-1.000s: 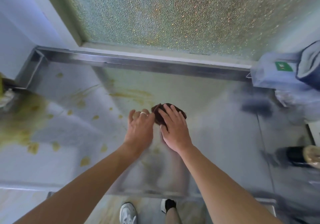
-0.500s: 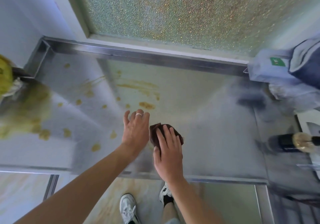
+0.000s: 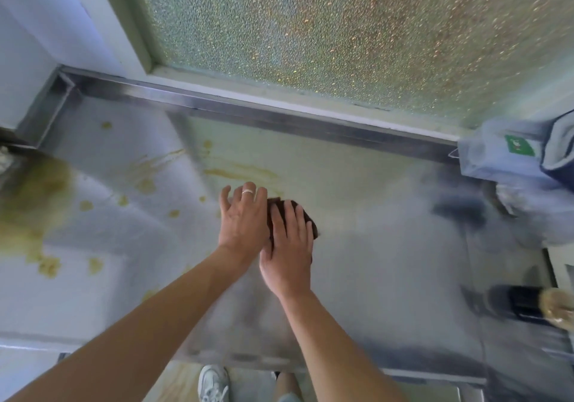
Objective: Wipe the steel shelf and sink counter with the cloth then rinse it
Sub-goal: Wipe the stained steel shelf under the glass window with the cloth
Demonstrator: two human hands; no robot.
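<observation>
Right hand: flat on the cloth, fingers straight and together, pressing down.
Left hand: just beside the right, fingers spread and relaxed, grasping nothing; silver ring on one finger; thumb edge against the cloth's left side.
Cloth: dark brown, bunched, mostly hidden under the right palm, near the middle of the steel worktop.
Stains: yellowish drops and smears over the left part of the worktop, a streak just behind the hands.
Back edge: raised steel rim under a frosted glass pane.
Right side: blue bag with green label; dark bottle lying near the edge.
Below: white shoe on the floor.
</observation>
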